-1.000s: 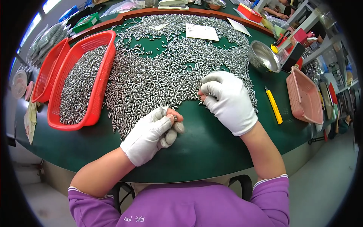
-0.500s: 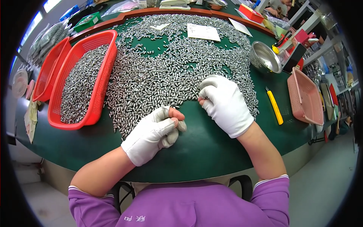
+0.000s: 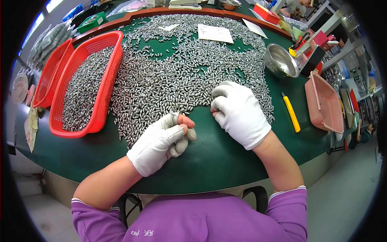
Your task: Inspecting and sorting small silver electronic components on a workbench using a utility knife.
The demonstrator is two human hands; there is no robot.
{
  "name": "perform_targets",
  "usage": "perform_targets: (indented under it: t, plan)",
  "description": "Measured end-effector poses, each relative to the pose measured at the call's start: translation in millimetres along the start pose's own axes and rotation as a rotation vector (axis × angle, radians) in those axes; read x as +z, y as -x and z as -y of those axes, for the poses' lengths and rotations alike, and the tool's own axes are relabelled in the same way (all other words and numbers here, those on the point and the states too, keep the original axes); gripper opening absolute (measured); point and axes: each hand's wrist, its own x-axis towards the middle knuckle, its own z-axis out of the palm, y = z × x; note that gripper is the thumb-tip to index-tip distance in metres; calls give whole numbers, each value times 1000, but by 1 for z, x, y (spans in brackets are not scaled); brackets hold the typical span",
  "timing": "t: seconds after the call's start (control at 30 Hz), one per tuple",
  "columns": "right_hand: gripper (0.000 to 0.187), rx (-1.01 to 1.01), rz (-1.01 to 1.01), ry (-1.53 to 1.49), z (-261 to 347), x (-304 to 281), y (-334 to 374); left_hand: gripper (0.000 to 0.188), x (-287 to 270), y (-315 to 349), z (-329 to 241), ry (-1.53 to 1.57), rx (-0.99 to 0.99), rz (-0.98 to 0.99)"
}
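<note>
Small shiny metal pieces [image 3: 157,86], short and rounded like pellets, lie spread in a wide layer over the green table. My left hand [image 3: 157,145], in a white glove with the thumb and index fingertips bare, is at the pile's near edge. Its fingers are curled in with thumb and index finger close together; whatever they hold is hidden. My right hand [image 3: 242,115], also in a white glove, rests at the pile's near right edge. Its fingers bend down toward the thumb in a pinch, and what lies between them is out of sight.
A red basket [image 3: 115,72] filled with metal pieces stands left, another red basket [image 3: 42,94] beyond it. On the right are a metal bowl [image 3: 287,62], a yellow cutter [image 3: 291,114] and a pink basket [image 3: 328,107]. Paper slips [image 3: 215,33] lie on the pile; a wooden rim [image 3: 177,11] bounds it behind.
The right hand's fingers have shifted slightly, curling further under. My left hand keeps nearly the same curled pose. The whole view has slid a little to the left.
</note>
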Motion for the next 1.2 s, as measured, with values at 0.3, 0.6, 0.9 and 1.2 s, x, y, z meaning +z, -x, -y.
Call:
perform_targets:
  t: [0.3,0.6,0.9,1.2]
  plan:
    - [26,-285,-215,-379,23,-2,-15,24,4,0,-2,-168,1,35]
    - [26,-217,-292,-415,18,-4,-13,16,0,-1,1,-133,9,48]
    - [23,-309,-250,-411,20,1,-14,17,0,-2,0,-102,7,53]
    - [16,-145,-400,-247,5,1,-13,13,-2,-2,1,8,22,132]
